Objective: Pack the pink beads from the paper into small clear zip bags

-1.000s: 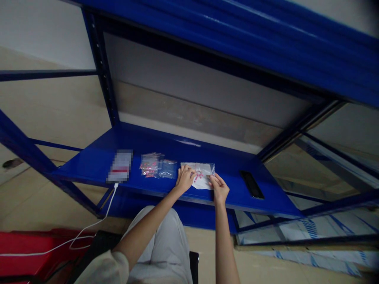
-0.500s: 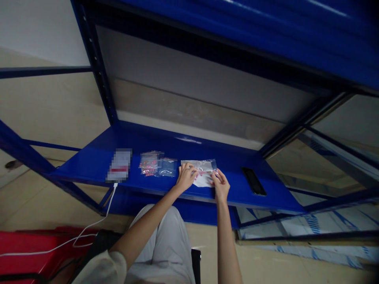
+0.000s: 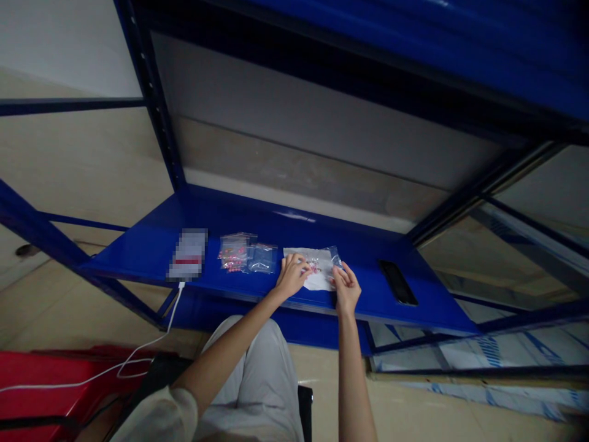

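Observation:
On the blue shelf (image 3: 257,202) lies a white sheet of paper (image 3: 317,283) with small pink beads (image 3: 315,268) on it. My left hand (image 3: 292,275) rests over the paper's left side, its fingers bent and fingertips together at the beads. Anything between those fingertips is too small to make out. At the right edge of the paper, my right hand (image 3: 346,290) pinches a clear plastic bag (image 3: 336,256), which stands up from its fingers. To the left lie clear zip bags with pink beads inside (image 3: 234,253), beside flat clear zip bags (image 3: 262,258).
A phone with a blurred screen (image 3: 188,253) lies on the left of the shelf, a white cable (image 3: 171,319) running from it. A black phone (image 3: 398,282) lies at the right. Blue posts (image 3: 154,92) frame the shelf; a red object (image 3: 41,393) is low left.
My left fingertips have drawn together at the beads. The clear bag in my right hand has moved slightly right and now stands more tilted. The whole view has shifted a little.

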A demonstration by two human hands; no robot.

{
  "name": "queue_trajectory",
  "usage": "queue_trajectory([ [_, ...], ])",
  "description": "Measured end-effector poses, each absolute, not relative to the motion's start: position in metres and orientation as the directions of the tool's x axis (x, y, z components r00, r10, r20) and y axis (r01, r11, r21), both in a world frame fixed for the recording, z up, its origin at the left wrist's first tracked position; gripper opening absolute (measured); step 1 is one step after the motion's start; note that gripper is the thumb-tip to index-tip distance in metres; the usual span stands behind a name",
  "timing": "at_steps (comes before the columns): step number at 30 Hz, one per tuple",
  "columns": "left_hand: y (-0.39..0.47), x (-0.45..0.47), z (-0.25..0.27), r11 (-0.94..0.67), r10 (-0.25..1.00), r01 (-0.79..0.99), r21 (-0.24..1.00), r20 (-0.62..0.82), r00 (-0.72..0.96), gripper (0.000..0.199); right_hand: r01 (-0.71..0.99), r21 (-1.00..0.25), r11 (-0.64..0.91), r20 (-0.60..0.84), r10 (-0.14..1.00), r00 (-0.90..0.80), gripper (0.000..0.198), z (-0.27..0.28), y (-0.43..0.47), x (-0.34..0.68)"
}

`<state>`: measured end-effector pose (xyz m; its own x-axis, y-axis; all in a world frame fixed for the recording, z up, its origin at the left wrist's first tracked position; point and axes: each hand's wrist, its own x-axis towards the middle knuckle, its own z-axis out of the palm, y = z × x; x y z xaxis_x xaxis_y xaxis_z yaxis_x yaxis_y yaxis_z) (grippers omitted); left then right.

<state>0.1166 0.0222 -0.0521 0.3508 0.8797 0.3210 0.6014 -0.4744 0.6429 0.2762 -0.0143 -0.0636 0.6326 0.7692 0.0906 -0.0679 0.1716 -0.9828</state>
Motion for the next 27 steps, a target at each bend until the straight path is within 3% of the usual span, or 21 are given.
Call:
queue_trajectory([
  [8, 0.021, 0.115, -0.048, -0.492, 0.869, 0.594, 0.636, 0.323, 0.374, 0.019, 0.005, -0.986, 0.167, 0.145, 0.841, 0.521, 0.068, -0.068, -0.012, 0.276],
  [17, 0.022, 0.116, -0.049, -0.485, 0.873, 0.590, 0.646, 0.320, 0.367, 0.014, -0.037, -0.988, 0.153, 0.101, 0.796, 0.597, 0.063, -0.066, -0.013, 0.276],
  [23, 0.023, 0.117, -0.050, -0.475, 0.879, 0.590, 0.653, 0.320, 0.354, 0.015, 0.093, -0.996, 0.013, 0.054, 0.891, 0.450, 0.046, -0.057, -0.016, 0.268],
  [27, 0.022, 0.117, -0.049, -0.476, 0.878, 0.590, 0.653, 0.315, 0.360, 0.013, 0.162, -0.986, 0.025, 0.102, 0.868, 0.485, 0.045, -0.056, -0.016, 0.266],
])
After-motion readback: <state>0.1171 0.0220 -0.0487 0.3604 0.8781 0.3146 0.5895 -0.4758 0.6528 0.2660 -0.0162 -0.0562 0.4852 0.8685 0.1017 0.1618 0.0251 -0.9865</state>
